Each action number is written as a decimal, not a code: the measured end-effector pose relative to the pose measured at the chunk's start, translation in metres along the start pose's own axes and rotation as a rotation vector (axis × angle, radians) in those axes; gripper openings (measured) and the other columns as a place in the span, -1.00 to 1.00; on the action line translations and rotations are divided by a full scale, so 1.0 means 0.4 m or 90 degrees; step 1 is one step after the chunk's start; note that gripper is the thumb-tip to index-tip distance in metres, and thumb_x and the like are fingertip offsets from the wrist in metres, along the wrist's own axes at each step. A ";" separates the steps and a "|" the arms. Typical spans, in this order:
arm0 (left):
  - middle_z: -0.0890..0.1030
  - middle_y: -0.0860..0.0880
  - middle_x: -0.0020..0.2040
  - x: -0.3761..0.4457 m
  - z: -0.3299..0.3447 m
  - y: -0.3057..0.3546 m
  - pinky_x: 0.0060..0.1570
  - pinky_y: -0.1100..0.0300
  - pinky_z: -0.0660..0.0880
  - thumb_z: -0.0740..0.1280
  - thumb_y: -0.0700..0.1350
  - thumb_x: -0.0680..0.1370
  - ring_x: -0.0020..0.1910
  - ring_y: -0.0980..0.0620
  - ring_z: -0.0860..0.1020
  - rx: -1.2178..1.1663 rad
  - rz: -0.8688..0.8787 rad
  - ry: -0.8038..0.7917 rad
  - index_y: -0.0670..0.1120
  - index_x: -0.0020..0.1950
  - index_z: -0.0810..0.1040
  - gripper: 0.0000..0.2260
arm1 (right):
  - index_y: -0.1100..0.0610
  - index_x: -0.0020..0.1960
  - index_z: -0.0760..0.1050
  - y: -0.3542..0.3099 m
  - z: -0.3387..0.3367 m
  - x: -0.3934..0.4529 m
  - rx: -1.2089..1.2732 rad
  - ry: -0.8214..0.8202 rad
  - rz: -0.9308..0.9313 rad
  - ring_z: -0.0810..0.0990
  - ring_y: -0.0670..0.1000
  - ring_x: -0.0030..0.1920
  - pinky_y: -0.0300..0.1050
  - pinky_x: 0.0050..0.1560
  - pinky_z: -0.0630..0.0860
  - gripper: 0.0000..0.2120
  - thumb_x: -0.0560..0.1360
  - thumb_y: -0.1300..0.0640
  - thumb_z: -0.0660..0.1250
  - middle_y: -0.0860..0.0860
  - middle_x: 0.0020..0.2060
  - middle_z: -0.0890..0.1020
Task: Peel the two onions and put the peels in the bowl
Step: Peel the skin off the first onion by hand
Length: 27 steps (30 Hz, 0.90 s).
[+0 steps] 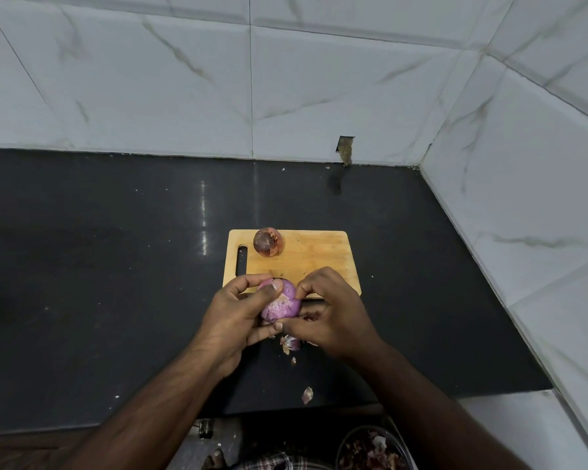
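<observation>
Left hand (241,310) cups the purple onion (280,305), thumb across its top, just above the counter (99,266) at the board's (306,259) near edge. Right hand (333,310) pinches at the onion's right flank, seemingly on a strip of skin, fingers curled, wrist bent inward. Best practice, by my judgement: hold the bulb steady and draw the skin off in one piece. Second onion (268,242), unpeeled, sits on the board. Peels (291,343) lie on the counter; bowl (370,449) sits low, near the person.
</observation>
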<state>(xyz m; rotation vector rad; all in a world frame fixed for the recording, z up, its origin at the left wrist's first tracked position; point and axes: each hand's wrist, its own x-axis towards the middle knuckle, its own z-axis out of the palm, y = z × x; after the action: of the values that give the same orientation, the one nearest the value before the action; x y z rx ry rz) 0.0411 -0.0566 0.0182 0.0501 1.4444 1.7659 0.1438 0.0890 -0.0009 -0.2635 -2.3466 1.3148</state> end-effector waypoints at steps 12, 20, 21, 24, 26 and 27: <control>0.70 -0.24 0.08 -0.001 0.000 -0.017 -0.12 -0.04 0.67 0.54 -0.03 0.36 -0.04 -0.17 0.72 0.021 0.020 0.008 -0.08 0.22 0.61 -0.56 | -0.02 -0.23 0.44 -0.009 -0.004 0.007 -0.082 -0.058 0.003 0.47 -0.16 -0.17 -0.28 -0.28 0.45 -0.62 0.23 0.09 0.66 -0.18 -0.12 0.45; 0.70 -0.24 0.08 -0.005 0.011 -0.025 -0.14 -0.05 0.68 0.53 -0.04 0.36 -0.02 -0.20 0.72 0.010 0.013 0.013 -0.07 0.22 0.61 -0.55 | 0.02 -0.25 0.45 -0.005 -0.014 0.000 -0.084 -0.061 0.003 0.50 -0.14 -0.15 -0.31 -0.26 0.47 -0.64 0.24 0.09 0.66 -0.13 -0.11 0.48; 0.70 -0.25 0.08 -0.003 0.013 -0.023 -0.19 0.00 0.67 0.53 -0.05 0.38 -0.03 -0.20 0.72 0.006 0.012 0.014 -0.08 0.22 0.61 -0.58 | 0.05 -0.22 0.47 -0.005 -0.015 0.001 -0.074 -0.056 0.004 0.52 -0.13 -0.12 -0.30 -0.24 0.52 -0.65 0.25 0.10 0.65 -0.11 -0.09 0.49; 0.69 -0.26 0.09 0.009 0.017 -0.012 -0.26 0.07 0.65 0.52 -0.08 0.46 -0.03 -0.20 0.72 -0.009 0.015 0.028 -0.10 0.22 0.60 -0.65 | 0.12 -0.05 0.50 -0.005 -0.007 -0.002 -0.016 -0.020 0.005 0.59 -0.08 0.00 -0.21 -0.11 0.66 -0.66 0.32 0.17 0.62 -0.05 0.00 0.50; 0.70 -0.26 0.09 0.014 0.018 -0.006 -0.24 0.07 0.67 0.52 -0.06 0.45 -0.02 -0.21 0.72 -0.007 0.013 0.024 -0.11 0.22 0.59 -0.62 | 0.09 0.02 0.48 -0.006 0.001 -0.004 -0.014 0.006 -0.003 0.60 -0.06 0.04 -0.18 -0.09 0.67 -0.62 0.34 0.17 0.61 -0.06 0.04 0.50; 0.70 -0.25 0.08 0.015 0.019 -0.004 -0.24 0.06 0.67 0.53 -0.05 0.43 -0.02 -0.21 0.72 -0.006 0.009 0.020 -0.11 0.22 0.59 -0.60 | 0.06 0.03 0.47 -0.004 0.004 -0.006 -0.014 0.014 -0.006 0.61 -0.05 0.04 -0.18 -0.10 0.67 -0.60 0.34 0.16 0.61 -0.08 0.04 0.50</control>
<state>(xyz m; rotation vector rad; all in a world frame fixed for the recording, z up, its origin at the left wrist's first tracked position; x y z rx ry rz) 0.0418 -0.0471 0.0168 0.0275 1.4615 1.7924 0.1453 0.0860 -0.0008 -0.2726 -2.3421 1.2762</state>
